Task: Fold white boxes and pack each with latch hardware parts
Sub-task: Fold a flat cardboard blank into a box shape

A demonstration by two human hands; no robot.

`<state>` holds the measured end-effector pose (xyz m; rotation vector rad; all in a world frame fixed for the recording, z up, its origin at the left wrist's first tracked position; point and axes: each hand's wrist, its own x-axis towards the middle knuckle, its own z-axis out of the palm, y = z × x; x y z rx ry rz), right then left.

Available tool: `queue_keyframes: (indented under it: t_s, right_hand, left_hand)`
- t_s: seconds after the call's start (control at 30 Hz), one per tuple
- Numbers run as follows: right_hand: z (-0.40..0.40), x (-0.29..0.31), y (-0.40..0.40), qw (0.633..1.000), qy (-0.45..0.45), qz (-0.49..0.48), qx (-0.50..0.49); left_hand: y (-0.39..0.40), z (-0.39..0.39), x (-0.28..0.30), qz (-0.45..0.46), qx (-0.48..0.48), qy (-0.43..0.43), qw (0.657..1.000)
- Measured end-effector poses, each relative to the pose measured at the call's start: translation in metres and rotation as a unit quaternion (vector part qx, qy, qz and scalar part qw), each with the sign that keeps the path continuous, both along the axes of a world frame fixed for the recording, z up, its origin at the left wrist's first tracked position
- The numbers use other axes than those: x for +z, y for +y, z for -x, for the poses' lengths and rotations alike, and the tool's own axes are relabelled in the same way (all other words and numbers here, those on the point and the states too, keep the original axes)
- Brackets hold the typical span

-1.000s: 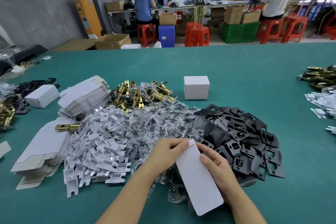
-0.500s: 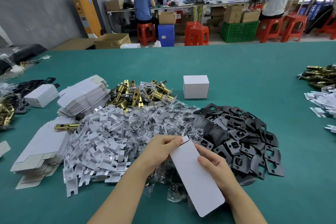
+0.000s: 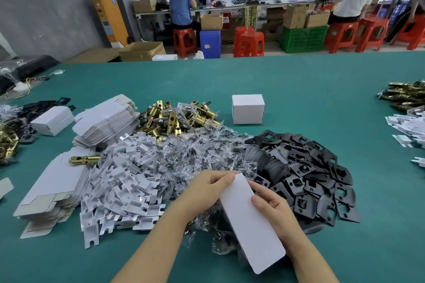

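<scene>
I hold a flat white box blank (image 3: 250, 223) over the parts heap. My left hand (image 3: 207, 187) pinches its far end at the top edge. My right hand (image 3: 273, 210) grips its right side, thumb on the face. Around it lie white plastic inserts (image 3: 124, 181), clear bags of screws (image 3: 202, 151), black strike plates (image 3: 315, 167) and brass latch bolts (image 3: 174, 117). One folded white box (image 3: 248, 109) stands beyond the heap. Stacks of flat box blanks (image 3: 105, 119) lie at the left.
Everything sits on a green table (image 3: 299, 89). A second folded box (image 3: 53, 120) lies far left among black and brass parts. More latches (image 3: 404, 95) and white inserts (image 3: 409, 128) are at the right edge. People sit at benches behind.
The small tab at the blank's far end is no longer sticking up; my left hand has pressed it in. The blank has shifted slightly left.
</scene>
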<state>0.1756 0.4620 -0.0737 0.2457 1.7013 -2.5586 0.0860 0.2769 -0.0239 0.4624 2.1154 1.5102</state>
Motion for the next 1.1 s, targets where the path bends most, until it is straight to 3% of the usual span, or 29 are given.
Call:
queue_keyframes:
  t_s: [0.83,1.1]
  right_hand:
    - [0.003,-0.012,0.005,0.999,-0.001,0.014,-0.034]
    - [0.006,-0.014,0.007,0.998,-0.004,0.016,-0.053]
  left_hand:
    - [0.0,-0.013,-0.003,0.028,-0.054,0.026,0.998]
    - [0.001,-0.013,-0.006,-0.021,0.006,0.005,1.0]
